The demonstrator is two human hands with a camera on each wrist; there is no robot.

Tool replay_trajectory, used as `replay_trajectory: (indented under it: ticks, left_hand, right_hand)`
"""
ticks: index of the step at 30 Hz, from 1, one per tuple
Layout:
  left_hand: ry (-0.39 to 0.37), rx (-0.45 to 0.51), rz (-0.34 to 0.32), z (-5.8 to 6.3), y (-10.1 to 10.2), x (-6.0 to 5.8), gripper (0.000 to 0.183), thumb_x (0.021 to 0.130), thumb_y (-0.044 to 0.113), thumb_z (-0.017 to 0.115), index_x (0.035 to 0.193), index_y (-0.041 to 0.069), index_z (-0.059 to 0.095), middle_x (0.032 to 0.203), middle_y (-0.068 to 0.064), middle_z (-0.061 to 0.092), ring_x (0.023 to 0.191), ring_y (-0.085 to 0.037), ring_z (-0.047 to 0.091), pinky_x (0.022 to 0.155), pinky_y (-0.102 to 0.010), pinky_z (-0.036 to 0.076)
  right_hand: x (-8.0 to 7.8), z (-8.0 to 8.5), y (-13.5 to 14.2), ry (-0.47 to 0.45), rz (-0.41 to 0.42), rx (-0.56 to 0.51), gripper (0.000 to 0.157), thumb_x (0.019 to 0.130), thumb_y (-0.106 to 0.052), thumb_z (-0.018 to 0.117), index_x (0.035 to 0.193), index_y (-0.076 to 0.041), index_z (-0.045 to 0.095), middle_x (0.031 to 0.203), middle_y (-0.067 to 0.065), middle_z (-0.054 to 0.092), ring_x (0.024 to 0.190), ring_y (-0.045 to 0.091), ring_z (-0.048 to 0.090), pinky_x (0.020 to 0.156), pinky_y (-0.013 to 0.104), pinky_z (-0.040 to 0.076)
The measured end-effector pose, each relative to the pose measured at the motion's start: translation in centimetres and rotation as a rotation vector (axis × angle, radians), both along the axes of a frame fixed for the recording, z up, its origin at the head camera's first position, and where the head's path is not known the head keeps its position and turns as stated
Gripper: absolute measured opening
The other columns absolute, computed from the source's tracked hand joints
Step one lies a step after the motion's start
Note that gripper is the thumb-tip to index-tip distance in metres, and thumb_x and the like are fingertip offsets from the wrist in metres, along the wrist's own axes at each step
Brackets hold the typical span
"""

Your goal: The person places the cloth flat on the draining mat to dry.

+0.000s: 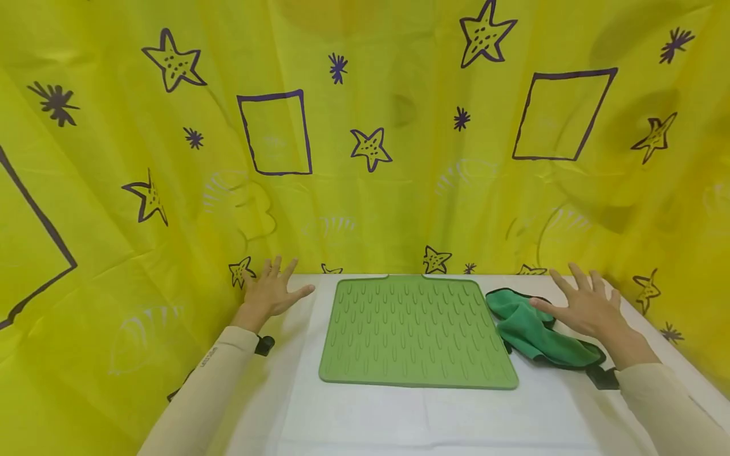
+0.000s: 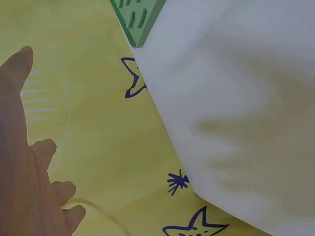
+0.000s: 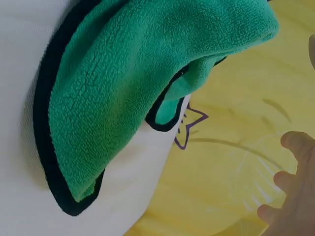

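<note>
A light green rubbery mat (image 1: 419, 332) with raised oval ridges lies flat on the white table. Beside its right edge is a crumpled green cloth (image 1: 530, 329) with black edging; its fluffy pile shows close up in the right wrist view, where the cloth (image 3: 128, 78) fills the upper left. My left hand (image 1: 270, 294) is held up left of the mat, fingers spread, holding nothing. Over by the cloth, my right hand (image 1: 590, 307) is likewise spread and holds nothing; its thumb overlaps the cloth in the head view, and whether they touch I cannot tell.
The white table (image 1: 422, 418) ends at a yellow curtain (image 1: 365, 209) printed with stars and squares, which hangs behind it and along both sides. A corner of the mat (image 2: 135, 29) shows near the table edge in the left wrist view.
</note>
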State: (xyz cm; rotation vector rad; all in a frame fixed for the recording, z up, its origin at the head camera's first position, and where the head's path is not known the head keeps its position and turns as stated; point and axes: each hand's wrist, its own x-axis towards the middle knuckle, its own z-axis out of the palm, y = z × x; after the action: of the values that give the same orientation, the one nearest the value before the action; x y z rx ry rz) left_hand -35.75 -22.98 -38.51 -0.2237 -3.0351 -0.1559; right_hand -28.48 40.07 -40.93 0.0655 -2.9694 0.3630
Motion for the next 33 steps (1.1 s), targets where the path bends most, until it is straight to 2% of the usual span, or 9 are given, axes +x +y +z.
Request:
replay_trajectory:
  ticks: [5, 9, 11, 13, 17, 20, 24, 29, 33]
  left_hand:
    - [-0.003, -0.01, -0.016, -0.3, 0.8, 0.3, 0.093, 0.094, 0.08, 0.037, 0.165, 0.022, 0.019, 0.17, -0.023, 0.012, 0.156, -0.05, 0.011, 0.113, -0.082, 0.002]
    - [-0.036, 0.004, -0.046, -0.8, 1.7, 0.8, 0.085, 0.098, 0.07, 0.044, 0.164, 0.019, 0.026, 0.167, -0.024, 0.023, 0.154, -0.05, 0.02, 0.115, -0.08, 0.005]
    - [-0.029, 0.038, -0.069, -1.2, 2.3, 1.2, 0.078, 0.1, 0.062, 0.05, 0.16, 0.015, 0.036, 0.162, -0.024, 0.037, 0.15, -0.048, 0.032, 0.115, -0.078, 0.013]
    - [-0.002, 0.11, -0.094, -1.6, 3.0, 1.5, 0.068, 0.1, 0.054, 0.056, 0.153, 0.011, 0.048, 0.151, -0.022, 0.052, 0.141, -0.045, 0.046, 0.113, -0.074, 0.026]
    - [0.037, 0.341, -0.106, -3.0, 4.5, 1.9, 0.05, 0.1, 0.042, 0.063, 0.137, 0.008, 0.063, 0.131, -0.019, 0.069, 0.118, -0.039, 0.065, 0.098, -0.06, 0.049]
    - [0.043, 0.505, -0.068, -4.3, 5.5, 1.8, 0.043, 0.099, 0.037, 0.066, 0.131, 0.008, 0.067, 0.12, -0.018, 0.073, 0.107, -0.036, 0.069, 0.087, -0.052, 0.055]
    - [0.046, 0.62, -0.013, -6.1, 6.4, 1.4, 0.036, 0.098, 0.029, 0.067, 0.126, 0.006, 0.069, 0.111, -0.018, 0.075, 0.095, -0.034, 0.071, 0.076, -0.046, 0.058]
    - [-0.005, 0.665, 0.033, -7.9, 7.0, 1.4, 0.032, 0.097, 0.024, 0.068, 0.123, 0.004, 0.07, 0.105, -0.017, 0.075, 0.086, -0.029, 0.071, 0.072, -0.043, 0.057]
    - [-0.024, 0.658, 0.06, -8.9, 7.0, 1.4, 0.033, 0.095, 0.023, 0.07, 0.123, 0.005, 0.07, 0.098, -0.013, 0.075, 0.084, -0.026, 0.07, 0.075, -0.044, 0.057]
  right_hand:
    - [0.7, 0.0, -0.4, -0.023, 0.01, 0.015, 0.096, 0.097, -0.071, 0.047, 0.163, -0.007, 0.018, 0.164, 0.036, 0.001, 0.143, 0.069, 0.003, 0.101, 0.088, 0.006]
    - [1.2, 0.0, -1.3, -0.037, 0.019, -0.014, 0.088, 0.099, -0.065, 0.049, 0.155, 0.0, 0.034, 0.156, 0.042, 0.017, 0.133, 0.072, 0.018, 0.095, 0.086, 0.021]
    - [1.4, -0.1, -1.9, -0.025, 0.036, -0.06, 0.08, 0.101, -0.058, 0.053, 0.148, 0.005, 0.044, 0.149, 0.045, 0.027, 0.127, 0.072, 0.027, 0.092, 0.083, 0.029]
    - [1.5, -0.4, -2.6, -0.007, 0.056, -0.119, 0.071, 0.102, -0.05, 0.056, 0.142, 0.008, 0.05, 0.141, 0.046, 0.037, 0.122, 0.069, 0.036, 0.089, 0.08, 0.036]
    - [1.3, -1.0, -4.1, -0.001, 0.067, -0.244, 0.062, 0.104, -0.042, 0.056, 0.138, 0.009, 0.053, 0.134, 0.043, 0.048, 0.118, 0.06, 0.049, 0.091, 0.07, 0.043]
    - [0.9, -1.6, -5.0, -0.004, 0.044, -0.313, 0.062, 0.106, -0.042, 0.053, 0.141, 0.009, 0.05, 0.137, 0.042, 0.047, 0.118, 0.058, 0.05, 0.09, 0.067, 0.046]
    - [0.3, -2.6, -5.8, -0.007, -0.022, -0.379, 0.067, 0.105, -0.044, 0.052, 0.145, 0.009, 0.044, 0.139, 0.044, 0.042, 0.121, 0.063, 0.045, 0.091, 0.07, 0.044]
    - [-0.2, -3.6, -6.4, -0.098, -0.131, -0.43, 0.084, 0.102, -0.054, 0.052, 0.153, 0.008, 0.03, 0.146, 0.049, 0.025, 0.126, 0.071, 0.029, 0.092, 0.074, 0.039]
    - [-0.3, -4.4, -6.3, -0.152, -0.136, -0.404, 0.096, 0.098, -0.06, 0.054, 0.156, 0.009, 0.022, 0.15, 0.051, 0.015, 0.127, 0.07, 0.027, 0.09, 0.073, 0.039]
